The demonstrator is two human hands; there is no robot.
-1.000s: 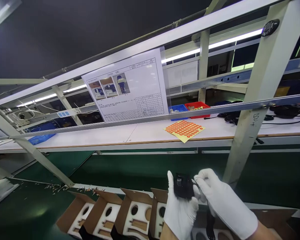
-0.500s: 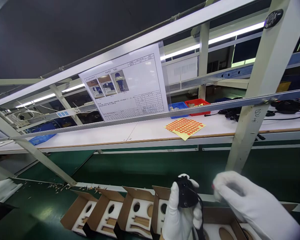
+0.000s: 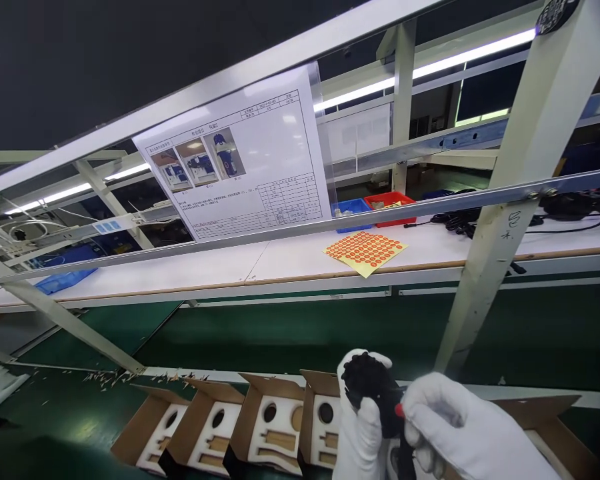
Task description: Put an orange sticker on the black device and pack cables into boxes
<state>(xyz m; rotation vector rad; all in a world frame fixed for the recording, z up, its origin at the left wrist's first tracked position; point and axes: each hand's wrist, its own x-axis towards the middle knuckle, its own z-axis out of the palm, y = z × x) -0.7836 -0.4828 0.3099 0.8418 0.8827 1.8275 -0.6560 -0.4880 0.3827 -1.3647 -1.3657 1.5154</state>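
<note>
My left hand [image 3: 359, 433], in a white glove, is wrapped round a black device [image 3: 366, 379] with a ridged top, low and right of centre. A black strap or cable hangs beneath it; the rest of the device is hidden by my fingers. My gloved right hand [image 3: 460, 420] is closed in a pinch just to the right. At its fingertips a small red sticker [image 3: 399, 410] shows against the device's side; whether it is stuck there cannot be seen. On the white shelf lies a yellow sheet of round red stickers [image 3: 365, 250].
Several open cardboard boxes [image 3: 245, 433] with white foam inserts line the green belt [image 3: 280, 333]. A slanted post [image 3: 480, 300] stands beyond my right hand. Above the shelf hangs an instruction sheet [image 3: 280, 153]. A blue bin [image 3: 353, 217] and a red bin [image 3: 390, 200] sit behind the rail.
My right hand has moved left and down, bringing the red sticker to the device. My left hand has turned the device, so its ridged top now faces more toward me.
</note>
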